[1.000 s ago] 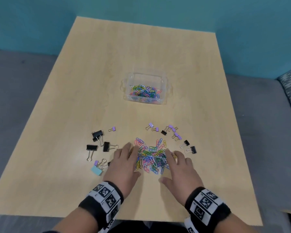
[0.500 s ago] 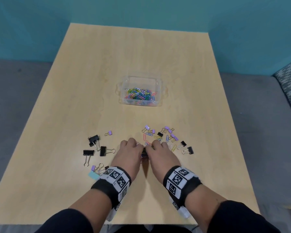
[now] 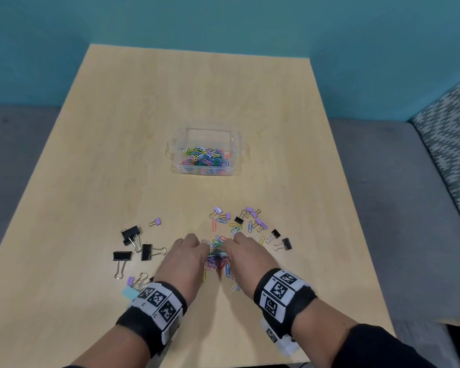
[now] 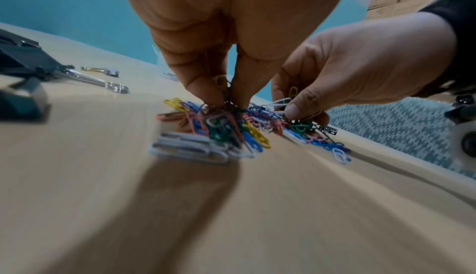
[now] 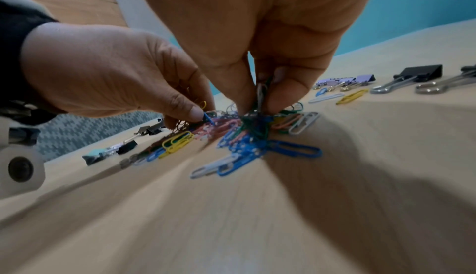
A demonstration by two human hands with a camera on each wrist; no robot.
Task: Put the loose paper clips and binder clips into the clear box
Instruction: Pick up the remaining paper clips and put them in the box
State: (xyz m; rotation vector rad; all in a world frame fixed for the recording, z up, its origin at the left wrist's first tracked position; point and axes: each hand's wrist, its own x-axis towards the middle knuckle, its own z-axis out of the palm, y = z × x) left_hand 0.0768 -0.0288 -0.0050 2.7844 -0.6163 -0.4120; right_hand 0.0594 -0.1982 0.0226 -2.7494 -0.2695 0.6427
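Paper clip pile (image 3: 217, 257) got raked tight: a second ago it lay spread under your flat hands, now it sat bunched between them on the counter (image 3: 91, 181), near edge. Left hand (image 3: 182, 260) and right hand (image 3: 241, 257) had both curled in, fingertips pinching clumps of clips. A few strays stayed beyond the fingers. Binder clips (image 3: 133, 244) untouched either side. Clear box (image 3: 207, 151), part-filled, sat well apart further up. Looked ready to lift.
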